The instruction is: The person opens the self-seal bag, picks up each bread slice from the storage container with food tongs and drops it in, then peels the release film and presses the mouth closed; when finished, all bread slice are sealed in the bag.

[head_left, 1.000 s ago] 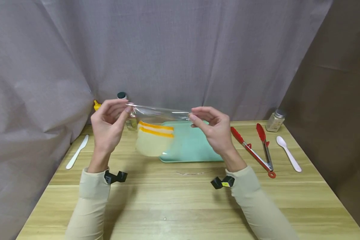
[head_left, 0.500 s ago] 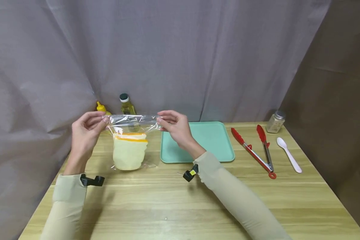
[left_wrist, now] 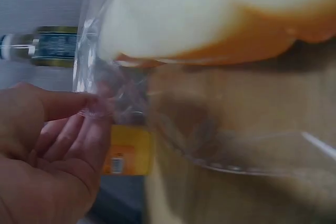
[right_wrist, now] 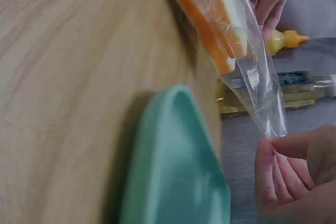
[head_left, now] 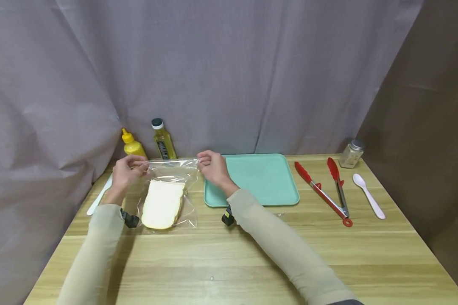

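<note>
A clear plastic bag with bread slices inside is stretched between both hands, left of the tray. The left hand pinches one top corner between thumb and fingers, as the left wrist view also shows. At the opposite corner the right hand pinches the film; its thumb and fingertip meet on it in the right wrist view. The bread's orange-brown crust shows through the film, with two slices lying together. Whether the bag's lower end touches the table cannot be told for certain.
Right of the bag lies a green tray. Behind stand a yellow squeeze bottle and an oil bottle. Red tongs, a white spoon and a spice jar are at right; a white knife lies at left.
Both hands have carried the bag from in front of the tray leftward and then lowered it toward the table. The bread now tilts with its broad face upward.
</note>
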The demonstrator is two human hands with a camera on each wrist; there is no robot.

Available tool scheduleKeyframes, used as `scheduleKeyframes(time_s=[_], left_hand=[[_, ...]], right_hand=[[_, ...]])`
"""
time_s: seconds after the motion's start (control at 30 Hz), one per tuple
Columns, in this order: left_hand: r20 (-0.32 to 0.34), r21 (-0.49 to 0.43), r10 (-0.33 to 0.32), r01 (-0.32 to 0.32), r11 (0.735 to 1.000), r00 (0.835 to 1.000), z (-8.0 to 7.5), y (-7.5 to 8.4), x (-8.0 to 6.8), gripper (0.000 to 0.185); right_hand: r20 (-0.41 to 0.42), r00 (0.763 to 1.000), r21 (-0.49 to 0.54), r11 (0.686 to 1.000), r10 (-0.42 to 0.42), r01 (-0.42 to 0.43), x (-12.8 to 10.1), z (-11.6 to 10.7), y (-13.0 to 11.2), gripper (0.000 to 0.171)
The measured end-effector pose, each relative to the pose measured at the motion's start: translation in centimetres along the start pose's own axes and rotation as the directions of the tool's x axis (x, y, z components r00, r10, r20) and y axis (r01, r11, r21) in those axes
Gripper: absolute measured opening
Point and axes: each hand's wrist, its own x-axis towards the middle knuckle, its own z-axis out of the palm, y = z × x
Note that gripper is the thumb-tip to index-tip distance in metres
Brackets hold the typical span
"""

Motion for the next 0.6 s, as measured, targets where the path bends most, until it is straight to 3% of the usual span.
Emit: scheduleKeyframes(time_s=[0.17,0.33,0.6], left_hand=[[0.017,0.237,0.003,-0.007,0.971,1.0,1.1,-1.0,0.2,0.029],[0.017,0.31,0.014,-0.019,0.951,1.0,1.3,-1.0,0.4,0.033],[0.119,0.445,0.019,-0.07,0.893,0.993,1.1,0.6,0.5,0.046]], right_hand=[[0.055,0.994,-0.063,0.993,0.099,-0.096,-0.4,0.6,0.8,0.047],[0.14,0.979,-0.084,0.987,0.145,-0.134,-0.6,1.0,0.9,0.051],[0.23,0.965,-0.131,0.986,0.127,-0.099,-1.3,0.2,1.0,0.053]])
